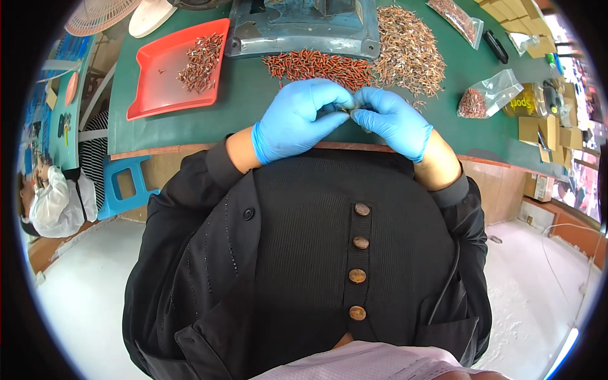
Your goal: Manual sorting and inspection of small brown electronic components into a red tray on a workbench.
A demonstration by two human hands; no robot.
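Both gloved hands meet just below the red-tipped pile point(320, 65) — left hand point(297, 117) and right hand point(394, 120) pinch one small piece point(347, 110) between closed fingertips. The red tray point(152, 95), left of that pile, holds only a small heap — most looks undone.

tiny metal part point(348, 110) is sitting pinched between both hands' fingertips, mostly hidden. red-tipped parts pile point(316, 66) is lying just behind it on the green tabletop point(253, 101), loosely spread.
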